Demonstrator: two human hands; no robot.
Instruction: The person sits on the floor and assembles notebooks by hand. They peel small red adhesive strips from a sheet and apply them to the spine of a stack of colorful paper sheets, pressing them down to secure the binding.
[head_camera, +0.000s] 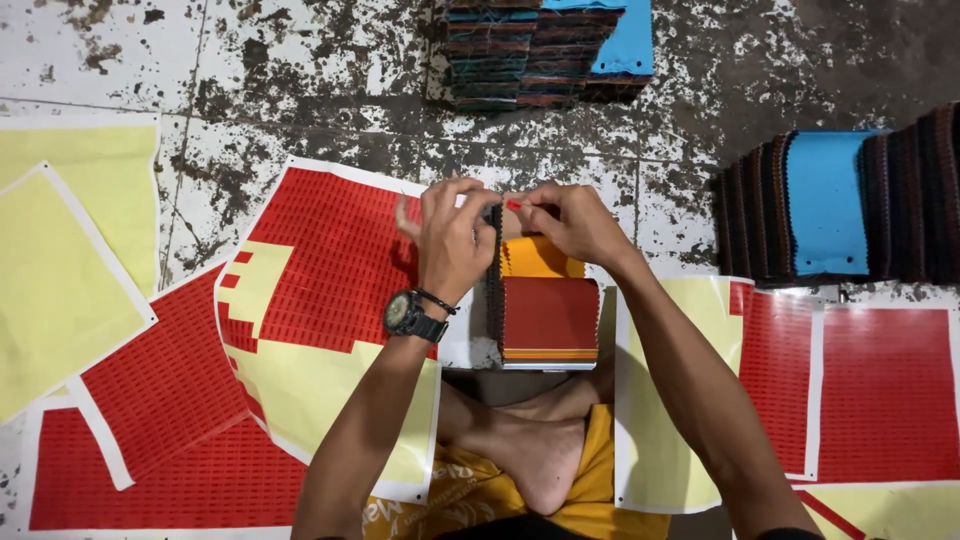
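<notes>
A thick bundle of fabric swatches (548, 318), its top sheet red with orange stripes, lies on the floor in front of my crossed legs. An orange-yellow swatch (535, 258) is lifted at the bundle's far end. My left hand (455, 235), with a black watch on its wrist, grips the dark stitched edge of the bundle. My right hand (570, 218) pinches a small red label at the top of that same edge, fingertips almost touching the left hand's.
Red label sheets (320, 260) on pale yellow backing lie left and right (880, 390) of me. Plain yellow backing sheets (60, 270) lie far left. Other swatch bundles with blue covers stand at the top (545, 45) and right (830, 200). The floor is worn and speckled.
</notes>
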